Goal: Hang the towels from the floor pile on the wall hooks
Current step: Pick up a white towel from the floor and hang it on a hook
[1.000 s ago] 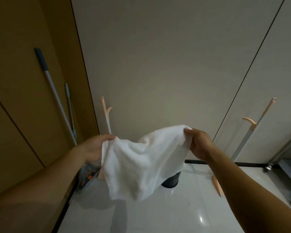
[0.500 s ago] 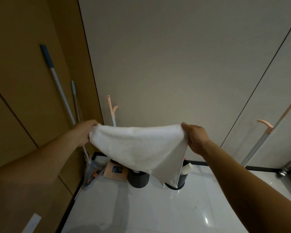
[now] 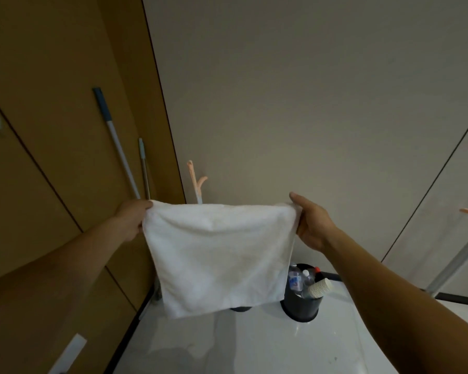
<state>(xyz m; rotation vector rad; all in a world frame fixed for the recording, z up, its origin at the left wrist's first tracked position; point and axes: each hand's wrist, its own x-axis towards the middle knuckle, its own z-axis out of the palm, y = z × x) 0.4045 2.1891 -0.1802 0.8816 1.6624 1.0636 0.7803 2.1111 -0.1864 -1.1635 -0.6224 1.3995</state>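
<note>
Squarely before the wall (image 3: 281, 103), the towel (image 3: 222, 255) hangs spread above the floor (image 3: 254, 346), its top edge level between the left hand (image 3: 131, 220) and right hand (image 3: 311, 225), fingers of each clamped on a corner, with a pink prong (image 3: 196, 182) rising just behind, nearer the left.

towel (image 3: 219, 255): went from a bunched, sagging bundle to a flat sheet hanging square, top edge pulled taut | left hand (image 3: 131, 220): moved outward and up, pinching one top corner | right hand (image 3: 311, 225): drew apart with the other corner | black bin (image 3: 300, 306): emerged from behind the cloth
</note>
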